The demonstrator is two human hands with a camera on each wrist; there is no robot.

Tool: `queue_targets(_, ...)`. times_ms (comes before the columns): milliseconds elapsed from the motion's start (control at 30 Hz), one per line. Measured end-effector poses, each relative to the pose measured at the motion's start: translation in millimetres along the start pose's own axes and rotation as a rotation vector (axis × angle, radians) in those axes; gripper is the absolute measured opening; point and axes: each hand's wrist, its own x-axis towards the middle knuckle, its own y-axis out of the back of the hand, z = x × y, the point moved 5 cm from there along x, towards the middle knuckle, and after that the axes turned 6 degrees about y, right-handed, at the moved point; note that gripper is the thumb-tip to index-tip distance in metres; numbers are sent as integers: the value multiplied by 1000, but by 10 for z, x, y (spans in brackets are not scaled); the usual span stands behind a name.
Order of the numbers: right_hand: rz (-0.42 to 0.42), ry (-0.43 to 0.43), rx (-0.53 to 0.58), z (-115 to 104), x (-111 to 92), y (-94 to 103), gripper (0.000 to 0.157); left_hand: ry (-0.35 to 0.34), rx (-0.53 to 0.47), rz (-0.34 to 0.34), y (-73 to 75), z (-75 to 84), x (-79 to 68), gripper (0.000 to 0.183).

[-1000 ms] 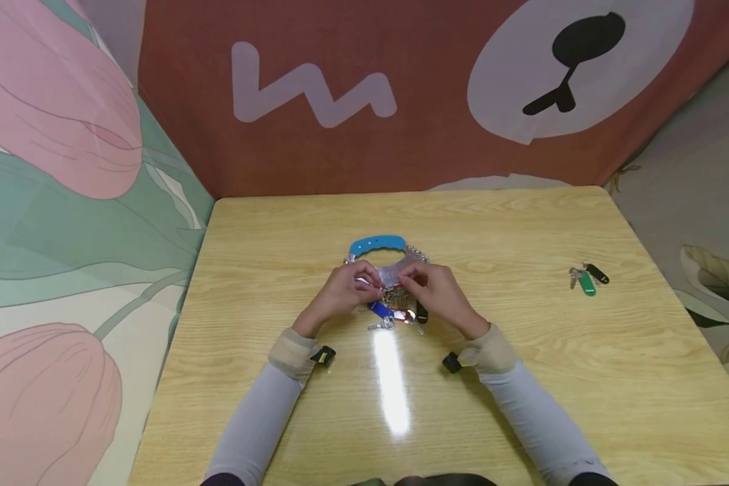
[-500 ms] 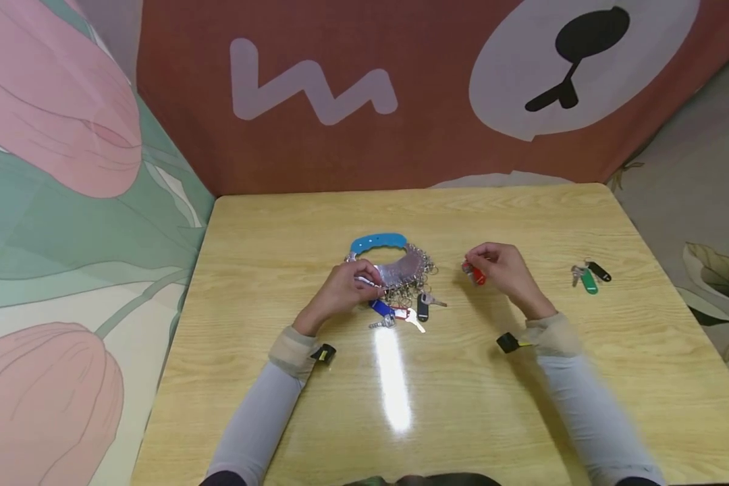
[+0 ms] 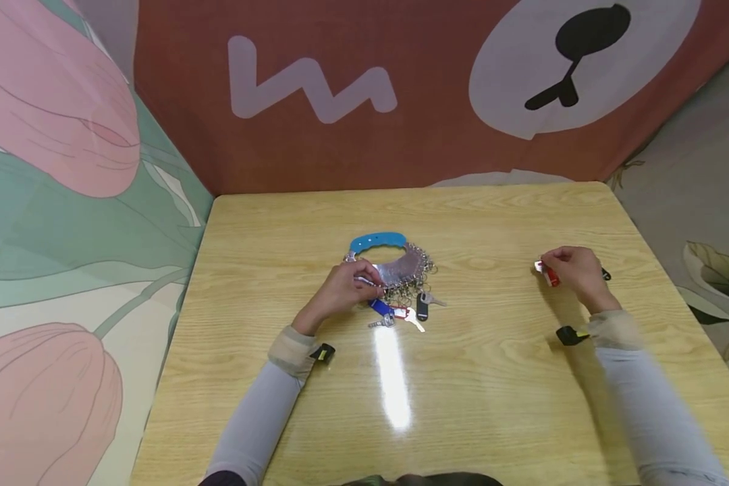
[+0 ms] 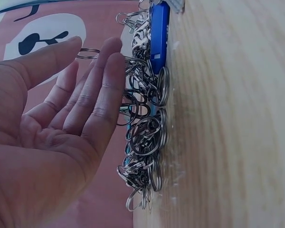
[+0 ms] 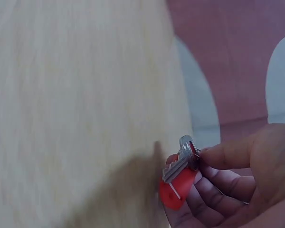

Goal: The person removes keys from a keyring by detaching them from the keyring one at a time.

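In the middle of the table lies a large key ring holder with a blue handle [image 3: 378, 241] and a curved metal plate [image 3: 401, 270], fringed with several small clips and split rings [image 4: 147, 135]. My left hand [image 3: 343, 290] is at its near left edge, holding a split ring [image 4: 88, 53] between thumb and fingertip. At the right, above the table, my right hand [image 3: 577, 273] pinches a silver key [image 5: 180, 164] with a red key tag [image 5: 176, 192]. Keys with a blue tag [image 3: 381, 308], a red-edged tag [image 3: 400, 313] and a black tag [image 3: 422, 307] lie at the holder's near side.
A black key tag [image 3: 606, 274] peeks out behind my right hand; the green tag and keys beside it are hidden. The wooden table [image 3: 474, 378] meets a printed cloth wall [image 3: 425, 148] at its back edge.
My right hand has moved from the holder far to the right, carrying the key with the red tag, and now covers the green tag. My left hand has stayed at the holder.
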Motion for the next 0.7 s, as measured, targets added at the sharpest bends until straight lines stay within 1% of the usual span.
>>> queue_targets(100,35,-8,-96,129,6,57,39,-5,5,2,6,5,1,13)
queue_targets(267,98,-15,-174,244,3,110,36,-3,9,1,6,-9,5,13)
queue_targets(433,168,17,-220,266,-15,139,33,2,8,-4,5,-15,2,14)
queue_targets(533,192,45,-228,255,-26,131,31,1,15,-3,9,-12,-3,14)
queue_targets(600,199,55,-243,243,-32,124,30,-4,43,2,13,-4,-5,13)
queue_targets(700,195,42,-276,227,-34,131,31,-24,105,15,24,4,-7,13)
